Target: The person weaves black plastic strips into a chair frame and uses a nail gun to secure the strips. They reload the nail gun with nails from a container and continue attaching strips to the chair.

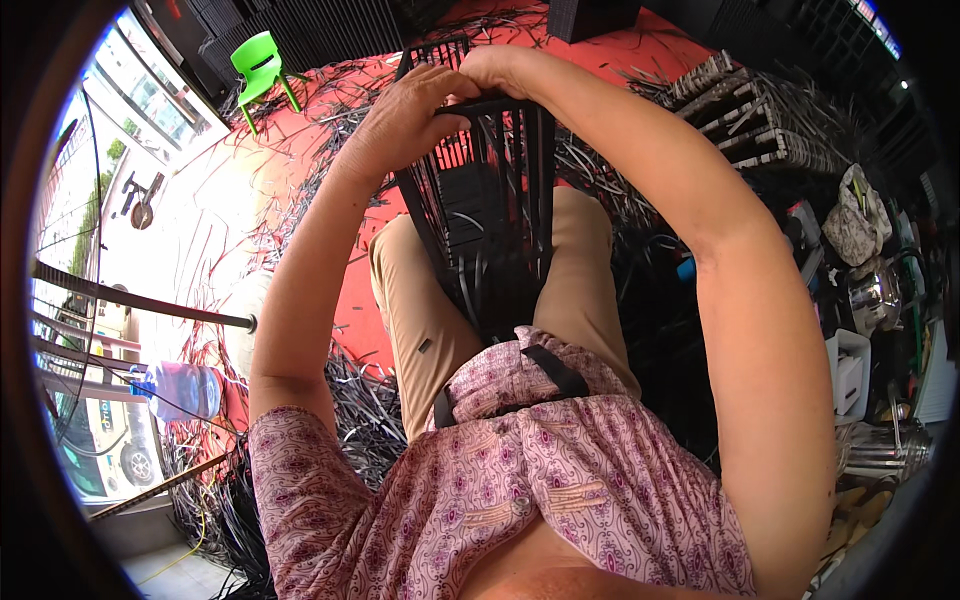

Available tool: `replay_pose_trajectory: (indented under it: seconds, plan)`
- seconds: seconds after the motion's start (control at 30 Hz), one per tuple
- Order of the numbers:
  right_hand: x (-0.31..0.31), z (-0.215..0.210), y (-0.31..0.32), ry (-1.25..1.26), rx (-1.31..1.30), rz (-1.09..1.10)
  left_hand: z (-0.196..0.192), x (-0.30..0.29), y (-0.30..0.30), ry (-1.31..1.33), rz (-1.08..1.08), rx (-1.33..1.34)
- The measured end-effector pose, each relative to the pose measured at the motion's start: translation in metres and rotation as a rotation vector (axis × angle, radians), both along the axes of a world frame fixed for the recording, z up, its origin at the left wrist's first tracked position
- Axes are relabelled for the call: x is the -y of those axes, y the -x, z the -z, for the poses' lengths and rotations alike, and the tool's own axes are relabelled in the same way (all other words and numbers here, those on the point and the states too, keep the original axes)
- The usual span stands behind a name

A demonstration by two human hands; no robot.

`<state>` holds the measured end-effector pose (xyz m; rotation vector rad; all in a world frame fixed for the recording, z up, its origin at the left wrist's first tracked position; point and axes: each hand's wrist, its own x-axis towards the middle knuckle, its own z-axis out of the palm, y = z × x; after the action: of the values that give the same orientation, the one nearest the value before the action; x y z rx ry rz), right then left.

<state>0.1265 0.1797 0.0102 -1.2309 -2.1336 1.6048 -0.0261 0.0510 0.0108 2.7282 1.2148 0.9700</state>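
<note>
Between my knees stands a tall black slatted basket [468,205], its sides made of narrow upright strips with gaps between them. My left hand [405,118] is closed on its upper rim, the thumb on the near side and the fingers bent over the top. Just beside it, my right hand [500,72] reaches around from the right and curls down at the far side of the same rim. Its fingertips are hidden behind the rim and the left fingers, so what they pinch does not show.
Loose black strips [375,415] lie in heaps over the red floor [355,315]. A green chair [262,70] stands far left, a water jug [188,390] nearer. At the right are stacked woven frames [745,120], a metal pot [875,295] and a white container [850,375].
</note>
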Motion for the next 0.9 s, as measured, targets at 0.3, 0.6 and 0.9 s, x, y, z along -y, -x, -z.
replay_pose_trajectory:
  seconds: [0.3,0.6,0.9]
  plan:
    - [0.037,-0.006,-0.026,-0.198,-0.593,0.168,0.008,-0.001,0.004,0.190,-0.180,0.073]
    - [0.035,-0.015,-0.013,0.248,-1.119,0.044,0.003,0.007,-0.007,0.139,-0.225,-0.009]
    - [0.028,-0.025,0.008,0.163,-1.013,0.027,-0.001,0.006,-0.016,0.106,-0.349,-0.117]
